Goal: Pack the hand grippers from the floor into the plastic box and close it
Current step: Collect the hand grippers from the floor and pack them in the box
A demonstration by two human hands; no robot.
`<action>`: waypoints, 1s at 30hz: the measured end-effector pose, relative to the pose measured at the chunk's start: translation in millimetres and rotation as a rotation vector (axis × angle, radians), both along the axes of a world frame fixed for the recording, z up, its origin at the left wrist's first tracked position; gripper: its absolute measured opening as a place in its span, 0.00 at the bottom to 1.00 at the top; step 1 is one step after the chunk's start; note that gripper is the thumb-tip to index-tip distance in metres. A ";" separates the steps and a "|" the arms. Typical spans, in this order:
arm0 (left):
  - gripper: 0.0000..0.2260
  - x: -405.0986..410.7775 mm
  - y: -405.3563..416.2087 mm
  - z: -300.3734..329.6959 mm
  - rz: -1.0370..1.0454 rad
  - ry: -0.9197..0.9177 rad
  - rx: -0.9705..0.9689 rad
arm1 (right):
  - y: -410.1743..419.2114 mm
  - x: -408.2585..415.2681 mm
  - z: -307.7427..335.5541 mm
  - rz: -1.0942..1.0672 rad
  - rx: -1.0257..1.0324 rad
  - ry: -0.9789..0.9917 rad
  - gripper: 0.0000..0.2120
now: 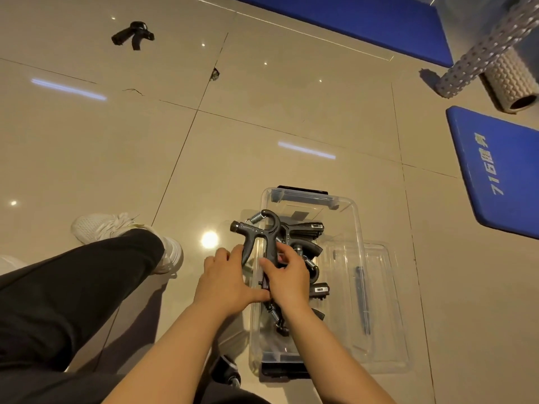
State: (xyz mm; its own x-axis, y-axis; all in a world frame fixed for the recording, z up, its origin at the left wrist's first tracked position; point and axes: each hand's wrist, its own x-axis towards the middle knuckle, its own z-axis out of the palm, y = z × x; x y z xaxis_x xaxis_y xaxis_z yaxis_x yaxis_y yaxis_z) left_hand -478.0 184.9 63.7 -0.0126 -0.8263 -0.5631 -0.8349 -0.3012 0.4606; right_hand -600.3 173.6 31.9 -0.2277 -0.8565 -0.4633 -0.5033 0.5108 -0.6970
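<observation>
Head view, looking down at a glossy beige tiled floor (262, 118). Low and right of centre sits a clear plastic box (357, 217), open, with several dark hand grippers (306, 228) lying inside. Its clear lid (379, 316) lies flat on the floor, touching the box's right side. Both hands meet over the box's left rim, gripping one dark grey hand gripper (264, 228) with a coiled spring at its top. The left hand (224, 282) curls its fingers round the left handle; the right hand (287, 279) pinches the right handle. Another black hand gripper (132, 35) lies alone on the floor in the upper left of the frame, well apart from the box. A black trouser leg and white shoe (116, 228) occupy the lower left. Blue mats (495, 170) and a pale foam roller (507, 83) fill the upper right.
</observation>
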 end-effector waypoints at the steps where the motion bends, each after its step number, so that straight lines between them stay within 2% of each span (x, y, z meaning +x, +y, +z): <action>1: 0.43 0.0 -0.2 -2.0 0.051 0.106 0.045 | -1.5 -2.1 -0.5 0.015 -0.008 0.007 0.22; 4: 0.39 -1.2 -1.4 -1.5 0.193 0.356 0.167 | -4.9 -6.2 -1.3 0.078 -0.031 0.113 0.22; 9: 0.32 1.4 -4.6 6.1 0.400 0.562 0.262 | -3.7 -7.3 -4.0 0.163 -0.052 0.208 0.22; 12: 0.27 0.4 -7.5 14.2 0.527 0.673 0.308 | -2.2 -7.7 -3.6 0.174 -0.065 0.175 0.21; 15: 0.14 0.2 -14.0 26.3 0.633 0.768 0.358 | 0.2 -4.4 -0.8 0.168 -0.067 0.063 0.23; 18: 0.24 3.7 -18.4 26.8 0.611 0.776 0.424 | 0.4 1.2 2.8 0.148 0.001 -0.049 0.27; 21: 0.28 5.6 -17.3 29.3 0.622 0.738 0.453 | -4.5 -0.1 6.7 0.094 0.107 -0.151 0.21; 24: 0.23 3.0 -15.3 24.3 0.570 0.636 0.374 | -7.7 -8.9 8.7 0.100 0.121 -0.147 0.22; 25: 0.22 2.3 -13.7 20.8 0.471 0.517 0.281 | -8.4 -14.1 8.0 0.116 0.118 -0.129 0.22; 26: 0.25 2.5 -11.2 16.2 0.316 0.350 0.176 | -10.1 -20.2 7.8 0.132 0.115 -0.104 0.23; 28: 0.36 1.7 -4.2 9.1 -0.028 0.030 -0.010 | -18.0 -40.2 4.4 0.181 0.075 0.015 0.28; 30: 0.45 -2.9 4.4 0.5 -0.295 -0.163 -0.093 | -32.8 -65.4 -0.9 0.257 0.007 0.229 0.35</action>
